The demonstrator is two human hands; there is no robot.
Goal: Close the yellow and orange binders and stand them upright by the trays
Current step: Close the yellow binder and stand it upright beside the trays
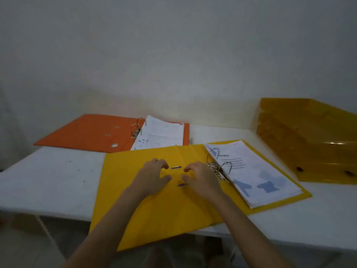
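Both hands, left hand [154,176] and right hand [201,177], rest with fingers loosely spread, gripping nothing, on the open yellow binder [154,206] at the desk [48,180] front, so I'd grab the left cover's edge and fold it over the rings.

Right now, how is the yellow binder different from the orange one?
The yellow binder lies near the person, its corner hanging over the table edge; the orange binder lies farther back by the wall. Both hands, left and right, rest on the yellow binder; nothing touches the orange one. Both lie open and flat, holding papers on rings.
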